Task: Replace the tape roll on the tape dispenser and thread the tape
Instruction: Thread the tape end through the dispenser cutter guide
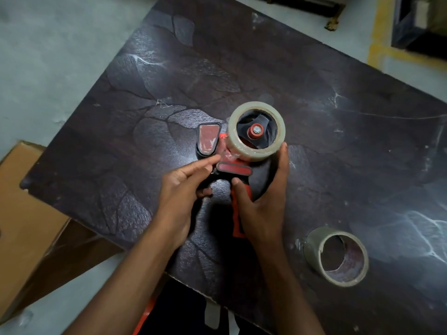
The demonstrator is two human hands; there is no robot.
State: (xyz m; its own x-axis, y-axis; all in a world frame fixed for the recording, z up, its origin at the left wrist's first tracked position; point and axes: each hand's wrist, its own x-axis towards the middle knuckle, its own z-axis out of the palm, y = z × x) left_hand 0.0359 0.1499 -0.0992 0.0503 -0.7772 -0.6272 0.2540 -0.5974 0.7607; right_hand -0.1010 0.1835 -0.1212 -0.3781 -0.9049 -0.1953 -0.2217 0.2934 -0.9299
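Left hand (180, 189) pinching tape end (227, 154) beside new roll (256, 134); right hand (262, 204) gripping dispenser (233, 169). Risk: loose end sticking to itself, creasing.

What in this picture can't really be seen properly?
- Tape end: clear and crumpled at the left hand's fingertips; whether it is threaded cannot be told.
- Dispenser handle: mostly covered by the right hand.
- Cutting blade: hidden behind the left hand.
- Cardboard box: cut off by the left edge and partly under the table.
- Spare roll: how much tape remains is unclear.
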